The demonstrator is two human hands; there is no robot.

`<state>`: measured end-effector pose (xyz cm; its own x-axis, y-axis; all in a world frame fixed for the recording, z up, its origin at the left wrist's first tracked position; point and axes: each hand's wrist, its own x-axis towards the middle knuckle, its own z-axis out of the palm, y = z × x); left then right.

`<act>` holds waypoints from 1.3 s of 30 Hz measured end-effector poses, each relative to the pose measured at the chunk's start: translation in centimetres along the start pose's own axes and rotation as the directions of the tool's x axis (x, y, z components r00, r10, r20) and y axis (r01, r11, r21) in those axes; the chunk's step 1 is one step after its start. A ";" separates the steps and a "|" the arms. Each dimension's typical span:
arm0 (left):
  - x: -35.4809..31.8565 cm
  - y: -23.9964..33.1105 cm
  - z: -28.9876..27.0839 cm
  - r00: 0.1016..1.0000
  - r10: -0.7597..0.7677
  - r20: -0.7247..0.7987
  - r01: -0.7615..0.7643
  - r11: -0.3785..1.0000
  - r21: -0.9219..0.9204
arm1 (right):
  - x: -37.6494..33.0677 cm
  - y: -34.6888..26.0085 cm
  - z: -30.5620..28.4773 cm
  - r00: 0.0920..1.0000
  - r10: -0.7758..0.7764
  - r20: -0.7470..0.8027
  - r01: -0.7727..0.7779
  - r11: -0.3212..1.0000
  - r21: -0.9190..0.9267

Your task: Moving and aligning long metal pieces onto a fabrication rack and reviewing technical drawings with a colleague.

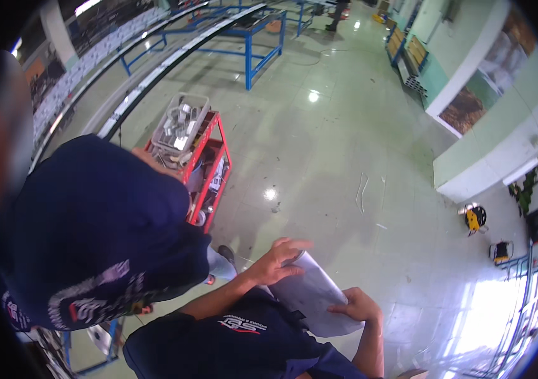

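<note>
**Low in the frame: both hands on a loose sheet**

Below centre of the frame, your left hand (279, 259) lies flat on the upper end of a white paper sheet (312, 295), fingers spread and pressing it down. Your right hand (358, 307) pinches the sheet's lower right edge. So the sheet sits between your two hands, held in the air over the glossy floor (344, 158), with no worktop beneath. It bows along its length; a tighter grip could crease it. A co-worker's dark blue shirt (92, 227) and a red cart (209, 164) crowd your left, so a bump could knock the sheet loose.
</note>
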<state>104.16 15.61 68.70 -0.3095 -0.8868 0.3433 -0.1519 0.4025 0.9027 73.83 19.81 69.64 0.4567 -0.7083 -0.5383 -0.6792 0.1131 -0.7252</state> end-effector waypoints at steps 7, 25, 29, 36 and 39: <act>15.4 -11.9 -2.9 0.923 -0.369 -0.107 0.353 0.924 -0.145 | 13.3 -5.4 -20.4 0.999 0.011 0.045 -0.021 0.973 0.229; 29.7 -30.3 -17.3 0.042 -0.669 -0.742 0.256 0.725 -0.639 | 65.4 -13.1 -33.5 0.923 -0.243 0.297 0.054 0.849 0.526; 29.3 -31.8 -19.0 -0.239 -0.693 -0.681 0.213 0.646 -0.733 | 74.8 -17.1 -31.9 0.840 -0.245 0.484 0.005 0.896 0.445; 15.3 -34.5 -9.5 -0.566 -0.655 -0.500 0.350 0.358 -0.866 | 89.2 -14.7 -19.1 0.831 0.011 0.556 -0.255 0.896 0.363; 6.6 -32.7 0.6 -0.671 -0.698 -0.251 0.358 -0.009 -0.934 | 93.6 -14.7 -7.1 0.780 0.016 0.625 -0.343 0.847 0.406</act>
<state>106.53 -3.31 41.33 0.5492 0.2566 -0.7953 0.7667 -0.5333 0.3574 122.48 -53.13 32.98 0.7047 -0.1152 -0.7001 -0.4987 0.6215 -0.6042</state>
